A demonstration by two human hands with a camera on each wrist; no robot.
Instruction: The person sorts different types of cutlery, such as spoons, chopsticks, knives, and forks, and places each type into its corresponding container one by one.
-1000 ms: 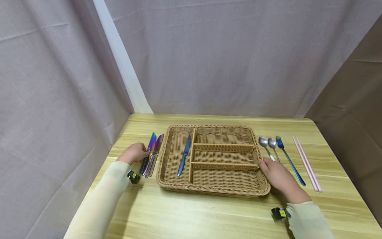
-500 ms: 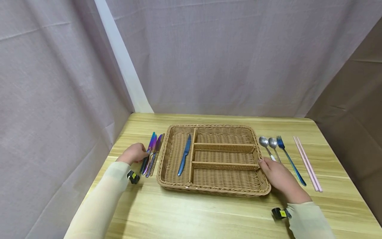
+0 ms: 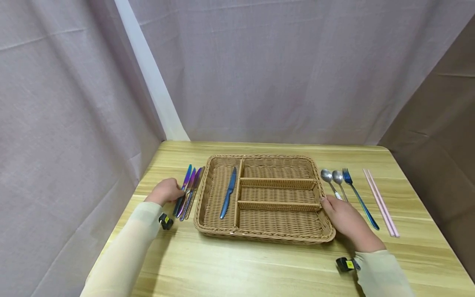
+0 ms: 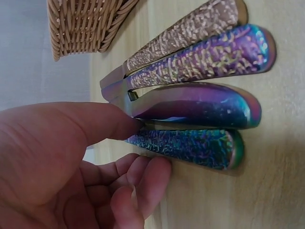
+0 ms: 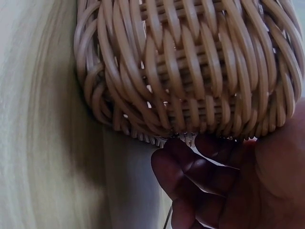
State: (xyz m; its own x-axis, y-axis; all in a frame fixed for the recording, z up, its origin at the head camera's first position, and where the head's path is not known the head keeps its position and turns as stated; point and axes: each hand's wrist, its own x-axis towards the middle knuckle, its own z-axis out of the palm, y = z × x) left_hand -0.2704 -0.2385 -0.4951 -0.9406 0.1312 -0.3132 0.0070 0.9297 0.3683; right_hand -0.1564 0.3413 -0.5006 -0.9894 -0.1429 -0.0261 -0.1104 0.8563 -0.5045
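The left hand [image 3: 165,191] has its thumb and curled fingers drawn in around the teal knife [image 4: 186,147], which lies flat; its handle is textured, with blue and violet specks. Just beside the thumb lies the smooth knife [image 4: 205,105], glossy, grading from violet to teal. Next outward from the thumb are the violet knife [image 4: 205,59], textured with pale flecks, and the copper knife [image 4: 190,28], likewise textured. All four handles point toward the person.

The right hand [image 3: 345,218] grips the basket [image 3: 274,237] at its right end: thumb on the rim, other fingers bent against the outside. The basket is tan wicker with a braided rim; one long divider and two shorter ones form four compartments. In the compartment farthest from the right fingers lies a blue knife [image 3: 229,192].

Just beside the right fingers lie two spoons [image 3: 327,176], silver; farther right, a blue fork [image 3: 359,196]; outermost, pink chopsticks [image 3: 382,202].

Under both hands, the bench [image 3: 208,268] is pale yellow wood with streaked grain. Well beyond the fingers hangs a grey curtain [image 3: 252,82]; brown cloth [image 3: 438,115] hangs at right.
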